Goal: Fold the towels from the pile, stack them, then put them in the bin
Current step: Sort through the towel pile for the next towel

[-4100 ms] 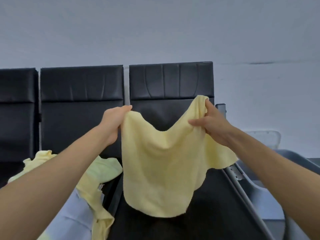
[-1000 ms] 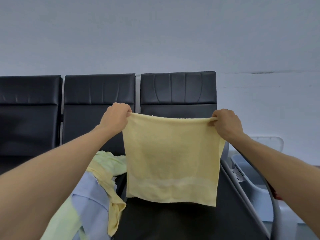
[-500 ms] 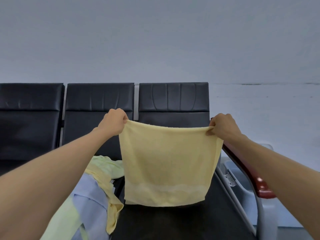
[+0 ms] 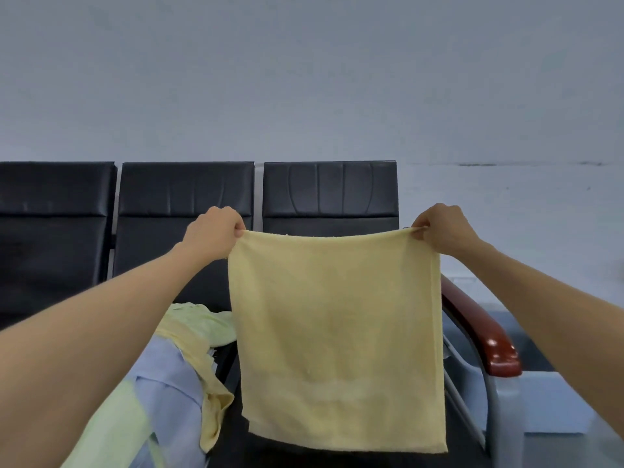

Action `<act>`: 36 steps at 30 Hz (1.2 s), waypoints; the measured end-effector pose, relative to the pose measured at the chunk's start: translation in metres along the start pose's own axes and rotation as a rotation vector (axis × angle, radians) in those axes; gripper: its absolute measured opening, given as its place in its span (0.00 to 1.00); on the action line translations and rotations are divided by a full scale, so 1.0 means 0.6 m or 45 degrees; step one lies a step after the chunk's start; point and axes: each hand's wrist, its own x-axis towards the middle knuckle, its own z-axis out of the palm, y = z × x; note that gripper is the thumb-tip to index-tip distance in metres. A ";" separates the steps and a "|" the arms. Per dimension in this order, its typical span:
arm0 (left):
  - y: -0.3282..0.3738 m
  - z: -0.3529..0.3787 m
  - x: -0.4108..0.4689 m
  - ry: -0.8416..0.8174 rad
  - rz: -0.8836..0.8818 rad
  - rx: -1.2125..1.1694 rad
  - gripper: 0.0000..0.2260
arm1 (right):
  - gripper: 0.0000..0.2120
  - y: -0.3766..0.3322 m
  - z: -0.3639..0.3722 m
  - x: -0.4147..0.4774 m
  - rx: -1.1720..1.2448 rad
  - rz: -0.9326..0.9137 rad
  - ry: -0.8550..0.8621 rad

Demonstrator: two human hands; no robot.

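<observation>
Pale yellow and hanging flat in the air: holding up a towel point(image 4: 334, 339) by its two top corners, out in front of a row of black padded seats point(image 4: 329, 194). Pinching the upper left corner with the left hand point(image 4: 212, 233), curling the fingers tight together into a fist over the cloth. Pinching the upper right corner with the right hand point(image 4: 442, 228), clamping thumb and curled fingers on the hem. Pulling the top edge nearly taut between both hands, allowing only a slight dip along it. Letting the rest of the towel drop straight down as one broad sheet, showing a paler woven band across it near the bottom. Hanging the lower edge low over the front of the rightmost seat; touching it or not, not telling from this view. Stretching both bare forearms forward from the lower corners of the view. Leaving the pile point(image 4: 189, 359) of unfolded towels, pale green, yellow and light blue, lying crumpled on the seat to the left, just beside the hanging towel and partly behind the left forearm. Partly covering, with the towel's right edge, a glossy reddish-brown armrest point(image 4: 486, 342) at the right end of the seats. Catching the grey bin point(image 4: 557, 403) low on the far side of that armrest, under the right forearm, not seeing into it. Facing a plain pale grey wall point(image 4: 304, 79) above the seat backs.
</observation>
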 end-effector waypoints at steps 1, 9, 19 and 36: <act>-0.001 0.011 0.003 -0.018 -0.023 -0.002 0.10 | 0.05 0.006 0.008 0.000 -0.017 0.039 -0.015; -0.040 0.175 0.032 -0.130 -0.363 -0.611 0.05 | 0.04 0.078 0.160 0.019 0.112 0.127 -0.114; -0.061 0.336 -0.067 -0.101 -0.313 -0.645 0.05 | 0.07 0.153 0.322 -0.029 0.199 0.118 -0.182; -0.091 0.426 -0.222 -0.459 0.009 -0.465 0.03 | 0.02 0.239 0.376 -0.174 0.260 0.300 -0.610</act>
